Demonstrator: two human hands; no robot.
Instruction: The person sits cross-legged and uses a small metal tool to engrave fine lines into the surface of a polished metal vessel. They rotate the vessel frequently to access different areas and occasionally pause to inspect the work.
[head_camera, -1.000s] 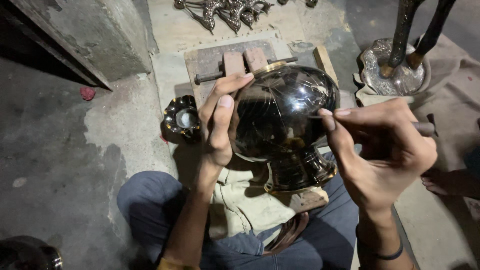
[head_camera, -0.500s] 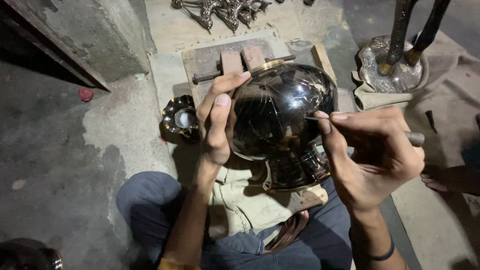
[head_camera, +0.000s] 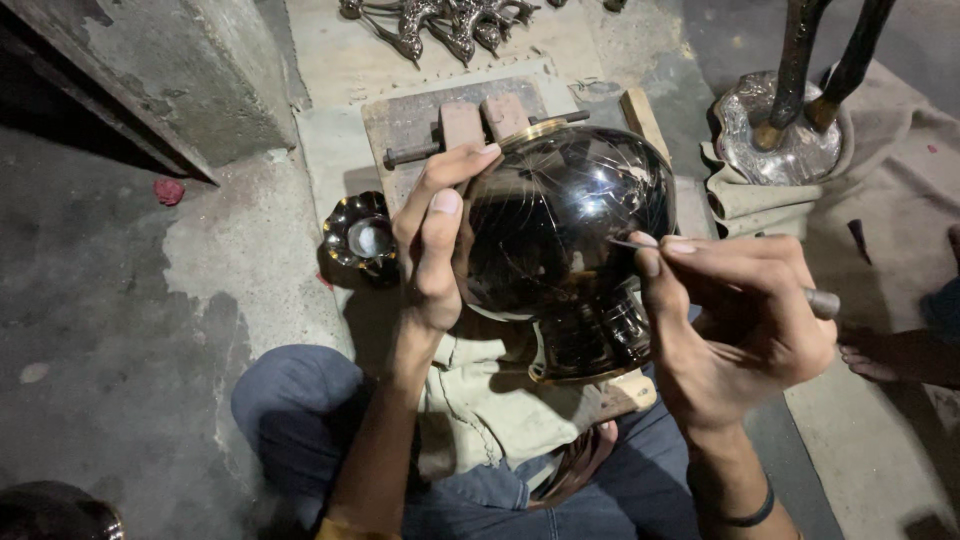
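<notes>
A round, glossy black metal vase (head_camera: 570, 240) with thin scratched lines lies tilted on my lap, its brass-rimmed foot toward me. My left hand (head_camera: 435, 240) wraps over the vase's left side and steadies it. My right hand (head_camera: 735, 320) is closed on a thin metal engraving tool (head_camera: 822, 302), held like a pen, and the tool's tip touches the vase's right side. A cloth (head_camera: 480, 400) covers my knees under the vase.
A small dark fluted bowl (head_camera: 358, 237) sits on the floor left of the vase. A wooden board with blocks and a metal rod (head_camera: 450, 125) lies beyond. Ornate metal pieces (head_camera: 440, 20) lie at the top, a silvery dish with dark stems (head_camera: 790, 130) at right. Another person's foot (head_camera: 890, 355) shows at right.
My right hand has shifted slightly along the vase's right side with the tool's tip still on the surface. My left hand keeps its hold.
</notes>
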